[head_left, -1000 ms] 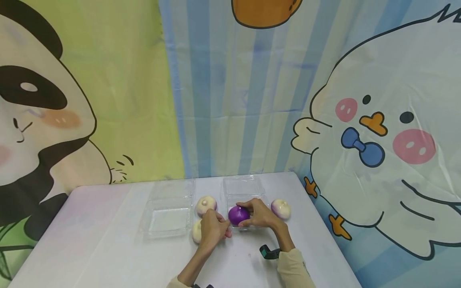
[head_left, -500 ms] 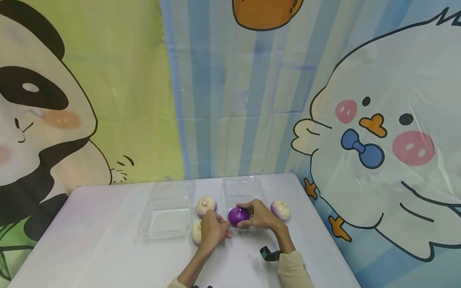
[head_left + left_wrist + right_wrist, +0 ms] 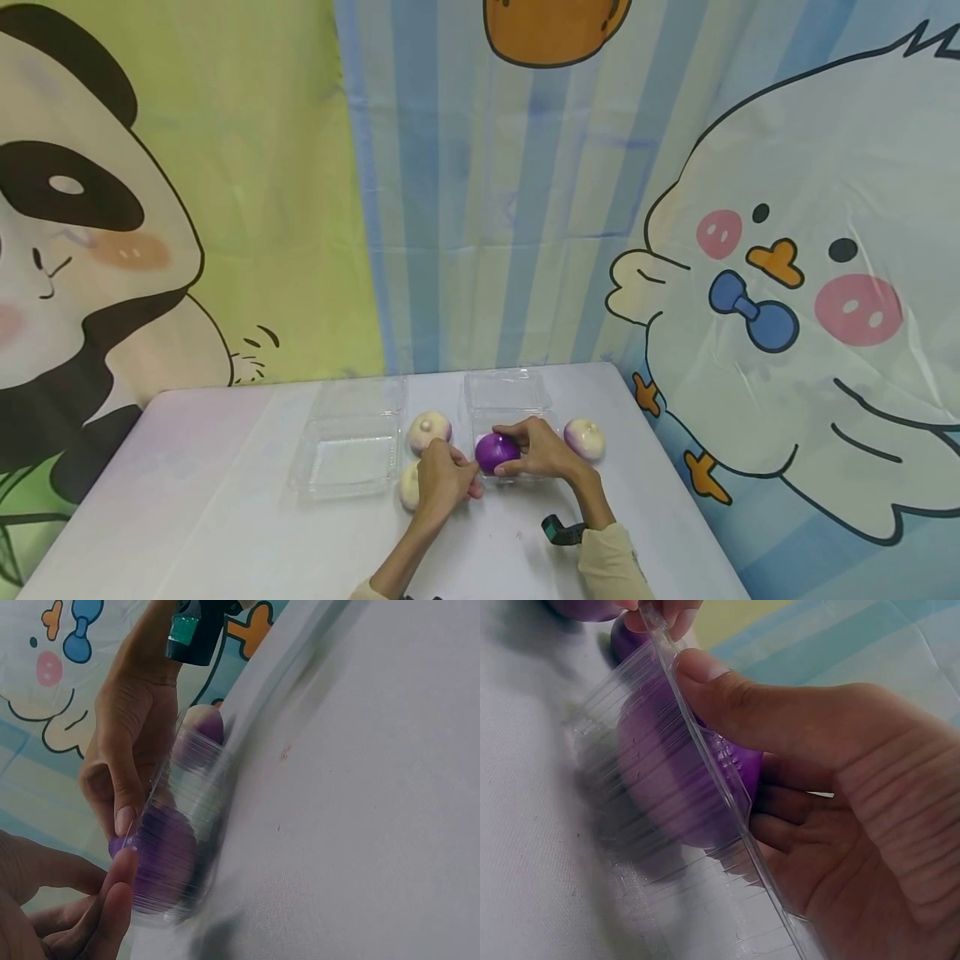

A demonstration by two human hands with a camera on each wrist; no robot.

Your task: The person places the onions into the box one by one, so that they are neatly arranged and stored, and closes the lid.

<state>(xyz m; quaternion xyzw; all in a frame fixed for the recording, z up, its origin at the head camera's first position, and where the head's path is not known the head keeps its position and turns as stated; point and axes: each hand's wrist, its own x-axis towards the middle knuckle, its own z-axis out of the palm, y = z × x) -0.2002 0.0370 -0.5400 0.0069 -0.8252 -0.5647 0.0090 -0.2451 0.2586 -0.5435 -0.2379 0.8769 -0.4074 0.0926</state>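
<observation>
A glossy purple onion (image 3: 497, 454) sits in the near half of the right clear plastic box (image 3: 201, 778), seen through its ribbed wall in both wrist views. My right hand (image 3: 547, 450) grips the onion from the right, thumb in front and fingers behind. At the box's near left corner, my left hand (image 3: 444, 482) pinches the rim (image 3: 694, 731) between thumb and fingers. Behind the left hand lie two cream-and-purple onions (image 3: 430, 430), the nearer one (image 3: 409, 484) partly covered by it. Another onion (image 3: 585, 438) rests right of the box.
A second clear plastic box (image 3: 352, 458) lies opened on the left of the white table (image 3: 210, 500). The right box's lid (image 3: 506, 390) is folded back toward the table's far edge. A printed curtain (image 3: 465, 208) hangs behind. A dark wrist camera (image 3: 562, 530) sits by the right sleeve.
Both hands and the purple onion keep their places. The head view has tilted very slightly, so the scene sits a little lower.
</observation>
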